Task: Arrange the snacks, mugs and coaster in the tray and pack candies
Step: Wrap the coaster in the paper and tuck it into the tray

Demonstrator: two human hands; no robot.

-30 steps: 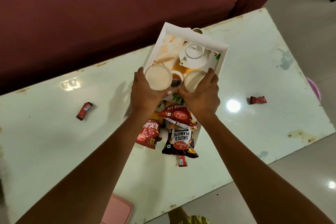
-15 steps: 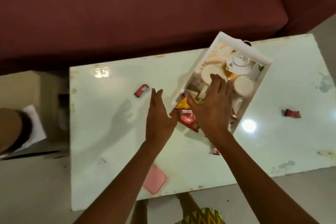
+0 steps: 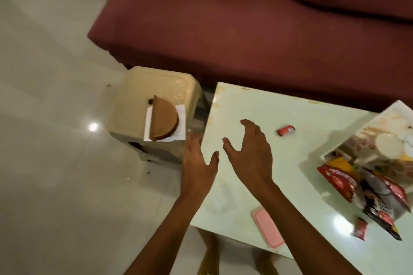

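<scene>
The white tray [image 3: 368,127] lies at the right edge of the view on the pale table [image 3: 257,105], with a cream mug [image 3: 387,148] inside it. Red and black snack packets [image 3: 339,182] spill over its near end. One red candy [image 3: 286,130] lies on the table beyond my right hand, another [image 3: 359,229] near the front edge. A brown half-round coaster holder [image 3: 164,118] stands on white paper on a cream stool [image 3: 152,89] left of the table. My left hand [image 3: 199,163] is open over the table's left edge. My right hand [image 3: 250,154] is open above the table.
A pink lid or case [image 3: 268,226] lies at the table's near edge. A maroon sofa [image 3: 245,24] runs along the far side. Glossy tiled floor [image 3: 55,163] fills the left of the view.
Both hands let go of the mugs in the tray and moved left, open. My view swung left, so the tray is now at the right edge and the stool has come into sight.
</scene>
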